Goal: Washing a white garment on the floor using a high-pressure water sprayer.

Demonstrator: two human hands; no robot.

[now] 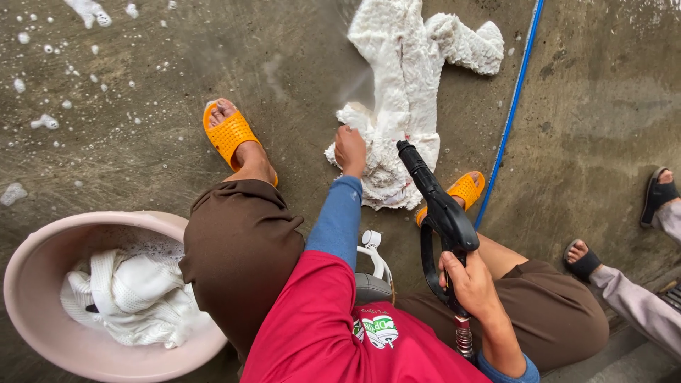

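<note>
Left hand (pixel 350 150) pins the soapy white cloth (pixel 404 92) flat to the wet floor (pixel 142 142) while right hand (pixel 468 284) grips the spray gun (pixel 440 213), nozzle aimed at it

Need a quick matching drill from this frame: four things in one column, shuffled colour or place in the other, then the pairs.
Things:
1. spray gun
2. basin
3. hose
4. sandals

Colour or place:
A. pink, at lower left, with white laundry in it
B. orange, on the person's feet
C. black, gripped in the right hand
D. blue, a thin line across the concrete floor at right

Pairs: 1-C, 2-A, 3-D, 4-B

The left hand rests on the white cloth spread on the floor.
</note>
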